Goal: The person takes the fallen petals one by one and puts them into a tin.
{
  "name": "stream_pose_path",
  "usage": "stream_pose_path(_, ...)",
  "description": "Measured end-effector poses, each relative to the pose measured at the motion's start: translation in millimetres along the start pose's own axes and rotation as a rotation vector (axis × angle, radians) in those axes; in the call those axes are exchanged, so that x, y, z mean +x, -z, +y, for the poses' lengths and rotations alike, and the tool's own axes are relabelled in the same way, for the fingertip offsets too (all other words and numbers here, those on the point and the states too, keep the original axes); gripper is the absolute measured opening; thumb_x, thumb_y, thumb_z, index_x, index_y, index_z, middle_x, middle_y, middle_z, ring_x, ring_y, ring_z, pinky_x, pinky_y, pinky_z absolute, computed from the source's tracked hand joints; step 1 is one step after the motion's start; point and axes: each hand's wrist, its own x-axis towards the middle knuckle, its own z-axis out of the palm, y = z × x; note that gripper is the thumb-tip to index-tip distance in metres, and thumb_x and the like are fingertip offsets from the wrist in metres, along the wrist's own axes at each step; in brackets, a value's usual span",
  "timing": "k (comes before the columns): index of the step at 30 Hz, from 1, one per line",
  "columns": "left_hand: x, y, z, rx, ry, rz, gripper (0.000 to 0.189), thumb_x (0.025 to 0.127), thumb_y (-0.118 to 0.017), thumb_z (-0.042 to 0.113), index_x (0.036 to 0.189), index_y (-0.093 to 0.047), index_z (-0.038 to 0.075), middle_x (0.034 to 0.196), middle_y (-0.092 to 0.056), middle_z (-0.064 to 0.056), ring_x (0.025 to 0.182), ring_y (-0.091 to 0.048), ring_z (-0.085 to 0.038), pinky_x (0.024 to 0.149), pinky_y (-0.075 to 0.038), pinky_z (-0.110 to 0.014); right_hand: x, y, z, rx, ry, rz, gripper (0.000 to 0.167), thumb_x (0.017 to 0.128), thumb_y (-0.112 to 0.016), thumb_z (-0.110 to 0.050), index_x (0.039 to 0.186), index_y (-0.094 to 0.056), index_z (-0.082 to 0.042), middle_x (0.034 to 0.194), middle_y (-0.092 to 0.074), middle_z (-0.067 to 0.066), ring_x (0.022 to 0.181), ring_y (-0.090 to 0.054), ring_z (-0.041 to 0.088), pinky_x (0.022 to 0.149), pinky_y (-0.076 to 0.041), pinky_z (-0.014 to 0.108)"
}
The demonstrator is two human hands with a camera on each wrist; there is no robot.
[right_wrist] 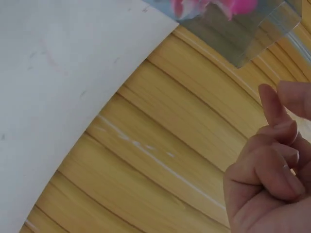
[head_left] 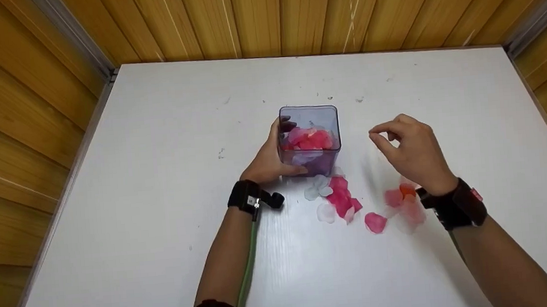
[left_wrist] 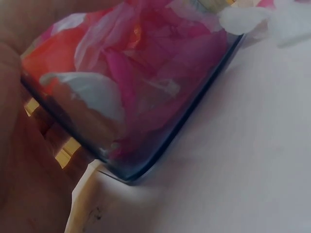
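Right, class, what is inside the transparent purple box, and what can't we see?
Inside the transparent purple box is a heap of petals: pink and reddish on top; the left wrist view also shows white and orange. Petals deep in the heap are covered.

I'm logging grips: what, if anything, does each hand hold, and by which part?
The left hand grips the see-through box by its left side; the right hand visibly holds nothing.

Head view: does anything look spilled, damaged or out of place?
Loose petals lie on the white table outside the purple container, apart from those inside; whether they spilled cannot be told. Small dark marks also dot the table, odd on its otherwise plain white surface.
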Motion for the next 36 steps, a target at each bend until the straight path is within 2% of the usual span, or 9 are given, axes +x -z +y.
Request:
stream_pose_path(5, -1.5, 4.5, 1.3, 0.005, 0.008, 0.012, 0.131, 0.066, -0.097, 0.029, 0.164, -0.010, 0.023, 0.151, -0.042, 0.000, 0.140, -0.042, -0.012, 0.120, -0.032, -0.038, -24.0, 11.8, 33.2, -0.066, -0.090, -0.186, 0.013, 0.093, -0.075, -0.007, 0.104, -0.080, -0.002, 0.082, -0.061, 0.009, 0.077, -0.051, 0.026, 0.064, -0.038, 0.034)
stream_pose_path(10, 0.5, 3.7, 1.0, 0.014, -0.009, 0.008, 0.131, 0.065, -0.097, 0.026, 0.164, -0.011, 0.019, 0.150, -0.043, 0.000, 0.140, -0.041, -0.011, 0.120, -0.031, -0.036, -47.9, 20.1, 70.7, -0.111, -0.274, -0.357, 0.023, 0.096, -0.072, -0.014, 0.113, -0.076, 0.000, 0.093, -0.062, 0.017, 0.080, -0.052, 0.029, 0.064, -0.043, 0.037)
stream_pose_path(13, 0.6, 3.5, 0.5, 0.010, -0.009, 0.012, 0.131, 0.065, -0.097, 0.026, 0.164, -0.011, 0.020, 0.150, -0.043, 0.000, 0.140, -0.041, -0.012, 0.121, -0.031, -0.037, -55.2, 18.4, 87.5, -0.122, -0.351, -0.407, 0.025, 0.096, -0.070, -0.015, 0.117, -0.075, -0.001, 0.097, -0.061, 0.019, 0.085, -0.054, 0.032, 0.071, -0.046, 0.040)
stream_pose_path(15, 0.5, 3.4, 0.5, 0.008, -0.006, 0.012, 0.131, 0.065, -0.097, 0.027, 0.164, -0.011, 0.022, 0.151, -0.043, -0.001, 0.141, -0.041, -0.012, 0.121, -0.031, -0.038, -56.9, 16.6, 94.5, -0.119, -0.365, -0.421, 0.023, 0.096, -0.070, -0.015, 0.116, -0.076, -0.003, 0.097, -0.061, 0.018, 0.089, -0.055, 0.034, 0.075, -0.048, 0.042)
stream_pose_path(21, 2.4, 1.3, 1.1, 0.010, 0.004, 0.007, 0.130, 0.065, -0.097, 0.026, 0.163, -0.012, 0.024, 0.152, -0.042, 0.000, 0.141, -0.040, -0.012, 0.121, -0.031, -0.038, -56.6, 16.8, 101.4, -0.096, -0.338, -0.439, 0.017, 0.097, -0.072, -0.014, 0.106, -0.076, -0.001, 0.098, -0.064, 0.017, 0.091, -0.056, 0.033, 0.081, -0.049, 0.046)
stream_pose_path(25, 3.1, 0.0, 2.1, 0.013, 0.007, -0.002, 0.129, 0.067, -0.096, 0.026, 0.163, -0.012, 0.023, 0.152, -0.042, 0.000, 0.142, -0.040, -0.012, 0.121, -0.031, -0.037, -54.9, 18.0, 98.6, -0.104, -0.357, -0.417, 0.018, 0.097, -0.072, -0.015, 0.104, -0.075, 0.001, 0.097, -0.063, 0.017, 0.089, -0.055, 0.032, 0.078, -0.049, 0.044)
stream_pose_path(30, 2.1, 0.1, 2.0, -0.007, -0.001, -0.003, 0.133, 0.065, -0.098, 0.024, 0.164, -0.010, 0.020, 0.152, -0.041, -0.001, 0.142, -0.040, -0.012, 0.120, -0.031, -0.036, -47.2, 23.1, 85.1, -0.103, -0.264, -0.298, 0.013, 0.096, -0.074, -0.013, 0.100, -0.075, -0.001, 0.091, -0.062, 0.014, 0.086, -0.053, 0.031, 0.072, -0.043, 0.039)
stream_pose_path(33, 1.9, 0.1, 0.0, -0.008, -0.013, -0.001, 0.132, 0.065, -0.098, 0.022, 0.164, -0.011, 0.019, 0.152, -0.041, -0.001, 0.141, -0.039, -0.012, 0.120, -0.031, -0.034, -39.5, 25.8, 69.3, -0.078, -0.187, -0.212, 0.009, 0.094, -0.075, -0.011, 0.098, -0.075, -0.002, 0.090, -0.063, 0.012, 0.084, -0.051, 0.029, 0.072, -0.039, 0.033)
stream_pose_path(36, 2.0, -0.3, -2.3, 0.000, -0.020, 0.001, 0.130, 0.064, -0.098, 0.023, 0.163, -0.014, 0.019, 0.152, -0.042, 0.000, 0.142, -0.039, -0.011, 0.120, -0.030, -0.034, -29.8, 25.5, 49.9, -0.044, -0.146, -0.127, 0.007, 0.093, -0.076, -0.008, 0.098, -0.076, -0.003, 0.088, -0.061, 0.011, 0.082, -0.048, 0.024, 0.072, -0.036, 0.027)
